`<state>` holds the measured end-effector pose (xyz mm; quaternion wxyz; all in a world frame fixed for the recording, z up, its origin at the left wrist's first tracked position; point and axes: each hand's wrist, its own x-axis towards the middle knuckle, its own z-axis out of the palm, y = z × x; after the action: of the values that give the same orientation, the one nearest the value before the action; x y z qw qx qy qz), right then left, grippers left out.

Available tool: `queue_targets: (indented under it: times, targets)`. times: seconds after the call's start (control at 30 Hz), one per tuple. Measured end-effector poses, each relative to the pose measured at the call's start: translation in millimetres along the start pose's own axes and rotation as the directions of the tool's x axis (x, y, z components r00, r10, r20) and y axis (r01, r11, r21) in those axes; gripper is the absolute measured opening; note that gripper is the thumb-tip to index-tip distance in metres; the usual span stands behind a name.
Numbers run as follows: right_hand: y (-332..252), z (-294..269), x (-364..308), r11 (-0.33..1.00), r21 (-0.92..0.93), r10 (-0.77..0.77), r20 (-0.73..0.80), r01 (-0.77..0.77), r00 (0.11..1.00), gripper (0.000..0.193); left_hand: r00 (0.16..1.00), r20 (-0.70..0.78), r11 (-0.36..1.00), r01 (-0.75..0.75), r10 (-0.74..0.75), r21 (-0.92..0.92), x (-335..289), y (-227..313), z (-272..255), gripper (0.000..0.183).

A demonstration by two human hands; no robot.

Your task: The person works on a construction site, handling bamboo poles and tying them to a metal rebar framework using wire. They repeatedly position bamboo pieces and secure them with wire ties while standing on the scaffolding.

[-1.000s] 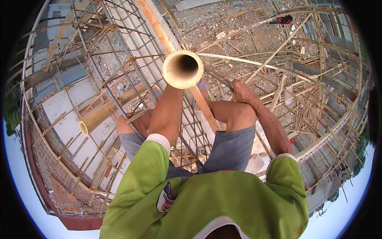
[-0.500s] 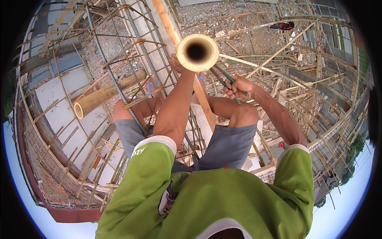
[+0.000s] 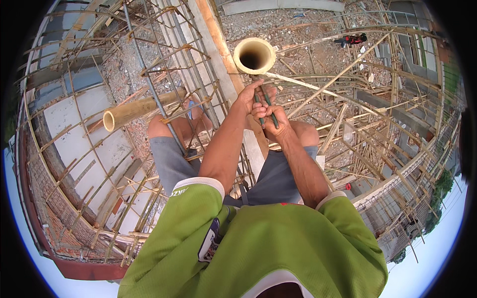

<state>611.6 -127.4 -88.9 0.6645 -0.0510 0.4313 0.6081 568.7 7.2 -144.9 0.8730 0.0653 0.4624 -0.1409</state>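
An upright bamboo pole (image 3: pixel 254 55) shows its hollow top just beyond my hands. My left hand (image 3: pixel 248 97) is curled around the pole right below that opening. My right hand (image 3: pixel 274 124) grips pliers with dark green handles (image 3: pixel 267 107), which point up at the pole next to my left fingers. The two hands touch each other above my knees. I wear grey shorts and a green shirt. What the pliers' jaws bite on is hidden by my fingers.
A second bamboo pole (image 3: pixel 136 108) lies tilted at the left, open end toward me. A steel rebar cage (image 3: pixel 169 74) and a wooden plank (image 3: pixel 214 35) run down beside my legs. Bamboo scaffolding (image 3: pixel 357 134) surrounds me; gravel ground (image 3: pixel 308 35) lies far below.
My right hand has come in from the right with the pliers and joined my left hand at the pole. My left hand slid a little lower on the pole.
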Motion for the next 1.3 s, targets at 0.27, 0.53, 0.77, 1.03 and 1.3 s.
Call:
queue_targets:
  times: [0.27,0.53,0.77,1.03,1.3]
  targets:
    - [-39.6,67.3,-57.7,-0.294,-0.907,-0.547,-0.099,-0.301,0.831,0.037,0.960,-0.223,0.851,-0.257,0.170,-0.457,57.4,-25.1,41.6,0.030]
    - [-87.4,20.8,-19.8,-0.863,-0.032,-0.500,0.204,-0.504,0.842,0.032,0.807,-0.550,0.865,-0.419,0.214,-0.278,83.8,-35.2,89.6,0.033]
    - [-199.5,29.0,21.0,-0.940,0.085,-0.297,0.275,-0.330,0.914,0.021,0.867,-0.355,0.934,-0.296,0.350,0.197,73.4,-51.2,52.3,0.042]
    - [-215.1,45.0,37.0,-0.975,0.069,-0.188,0.235,-0.209,0.954,0.018,0.746,-0.499,0.887,-0.448,0.441,0.113,31.9,-94.9,19.7,0.028]
    - [-118.3,0.4,-25.4,-0.941,0.040,-0.307,0.327,-0.337,0.894,0.021,0.902,-0.236,0.907,-0.398,0.360,-0.137,42.1,-62.3,21.1,0.044]
